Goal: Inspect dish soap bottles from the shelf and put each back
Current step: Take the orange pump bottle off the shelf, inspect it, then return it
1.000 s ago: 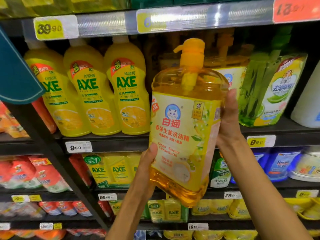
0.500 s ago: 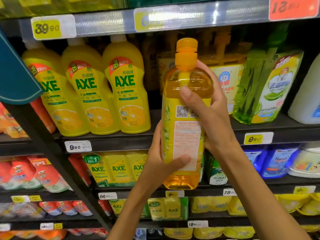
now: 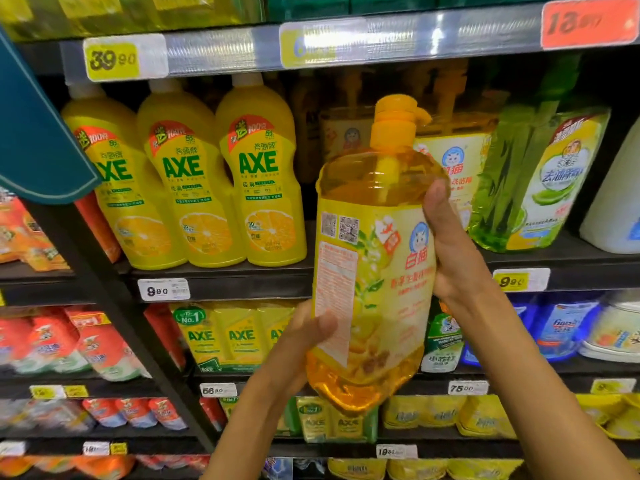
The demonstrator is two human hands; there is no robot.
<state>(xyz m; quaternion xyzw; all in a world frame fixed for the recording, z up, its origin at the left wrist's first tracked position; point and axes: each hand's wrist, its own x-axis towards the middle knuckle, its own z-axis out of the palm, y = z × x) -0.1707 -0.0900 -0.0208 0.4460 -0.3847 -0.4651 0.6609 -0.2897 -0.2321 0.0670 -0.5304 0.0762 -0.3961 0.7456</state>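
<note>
An amber dish soap bottle (image 3: 374, 258) with an orange pump top and a yellow label is held up in front of the shelf (image 3: 225, 282), slightly tilted. Its side with QR codes and small print faces me, and part of the front label shows on the right. My left hand (image 3: 304, 337) grips the lower left of the bottle, thumb across the label. My right hand (image 3: 450, 244) grips its right side, thumb on the shoulder. Behind it, bottles of the same brand (image 3: 457, 157) stand on the shelf.
Three yellow AXE bottles (image 3: 183, 188) stand to the left on the same shelf. Green refill pouches (image 3: 540, 181) and a white jug (image 3: 613, 209) stand to the right. Lower shelves hold yellow, red and blue packs. A teal sign (image 3: 34, 140) hangs at the left.
The bottle has been turned in my hands: first its front faced me, then its back label, now its side and part of the front. My right thumb moved to the shoulder.
</note>
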